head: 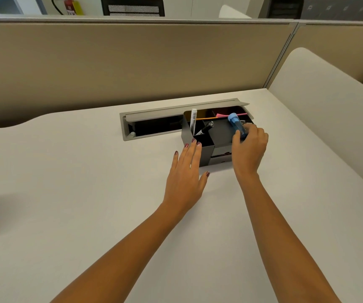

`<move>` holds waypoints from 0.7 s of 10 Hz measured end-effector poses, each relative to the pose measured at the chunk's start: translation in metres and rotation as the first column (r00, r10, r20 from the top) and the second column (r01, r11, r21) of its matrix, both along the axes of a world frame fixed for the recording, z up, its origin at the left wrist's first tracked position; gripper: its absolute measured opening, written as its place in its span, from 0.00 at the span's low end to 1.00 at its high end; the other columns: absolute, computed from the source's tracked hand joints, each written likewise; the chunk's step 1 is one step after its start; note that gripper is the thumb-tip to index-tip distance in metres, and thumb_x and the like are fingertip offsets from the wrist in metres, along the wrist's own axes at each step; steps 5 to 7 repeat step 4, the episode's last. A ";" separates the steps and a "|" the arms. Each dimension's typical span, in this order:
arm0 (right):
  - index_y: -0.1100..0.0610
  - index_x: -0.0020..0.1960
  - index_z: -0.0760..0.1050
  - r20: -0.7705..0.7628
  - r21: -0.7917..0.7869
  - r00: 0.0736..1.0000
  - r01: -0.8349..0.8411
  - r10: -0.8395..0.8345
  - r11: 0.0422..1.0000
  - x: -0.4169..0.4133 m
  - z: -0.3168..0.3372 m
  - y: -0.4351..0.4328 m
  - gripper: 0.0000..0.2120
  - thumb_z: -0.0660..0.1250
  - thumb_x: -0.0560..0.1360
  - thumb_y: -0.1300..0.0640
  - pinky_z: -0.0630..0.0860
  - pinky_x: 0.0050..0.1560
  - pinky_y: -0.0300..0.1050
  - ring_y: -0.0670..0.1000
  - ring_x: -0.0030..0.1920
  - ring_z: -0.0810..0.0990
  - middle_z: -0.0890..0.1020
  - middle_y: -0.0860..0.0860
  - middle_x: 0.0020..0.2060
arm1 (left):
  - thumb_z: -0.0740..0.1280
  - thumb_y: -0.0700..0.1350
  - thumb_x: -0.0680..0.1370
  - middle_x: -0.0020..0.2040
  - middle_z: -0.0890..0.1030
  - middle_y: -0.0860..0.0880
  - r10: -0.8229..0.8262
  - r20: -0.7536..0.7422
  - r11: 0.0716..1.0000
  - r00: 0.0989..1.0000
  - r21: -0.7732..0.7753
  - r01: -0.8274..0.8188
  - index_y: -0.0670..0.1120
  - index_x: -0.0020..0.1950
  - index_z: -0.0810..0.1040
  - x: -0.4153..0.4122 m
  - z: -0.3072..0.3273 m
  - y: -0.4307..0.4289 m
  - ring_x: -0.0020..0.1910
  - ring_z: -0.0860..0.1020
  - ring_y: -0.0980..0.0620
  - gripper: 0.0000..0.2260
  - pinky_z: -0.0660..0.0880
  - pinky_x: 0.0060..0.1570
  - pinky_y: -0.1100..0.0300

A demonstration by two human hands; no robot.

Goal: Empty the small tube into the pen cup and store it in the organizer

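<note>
Right hand (249,143) grip clamped on small translucent blue tube (237,125), over dark grey metal organizer (209,138) at 2 o'clock corner. Left hand (187,171) grip released, flat against organizer's 9 o'clock side. Advice: lower tube upright into right-rear compartment, bracing the organizer.

The right hand (249,147) grips the blue tube (237,125) over the organizer (219,132). Left of the grip, a white pen (193,119) and black marker (206,127) stand in the way; the compartment directly beneath looks open, and bare desk (307,171) lies to the right.
</note>
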State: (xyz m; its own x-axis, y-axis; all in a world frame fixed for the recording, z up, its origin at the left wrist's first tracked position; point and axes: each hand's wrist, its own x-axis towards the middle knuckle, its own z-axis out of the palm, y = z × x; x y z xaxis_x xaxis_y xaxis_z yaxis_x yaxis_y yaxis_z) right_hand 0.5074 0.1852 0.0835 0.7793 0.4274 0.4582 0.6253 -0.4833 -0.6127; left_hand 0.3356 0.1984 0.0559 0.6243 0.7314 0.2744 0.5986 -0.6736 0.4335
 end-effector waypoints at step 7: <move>0.64 0.63 0.75 0.154 0.158 0.982 -0.132 0.108 0.979 -0.062 -0.012 -0.022 0.15 0.67 0.78 0.62 0.78 0.58 0.51 0.60 0.60 0.77 0.79 0.63 0.58 | 0.56 0.45 0.82 0.80 0.47 0.47 0.013 0.069 0.994 0.998 -0.112 -0.005 0.47 0.77 0.43 -0.024 -0.007 -0.005 0.78 0.47 0.48 0.28 0.41 0.73 0.56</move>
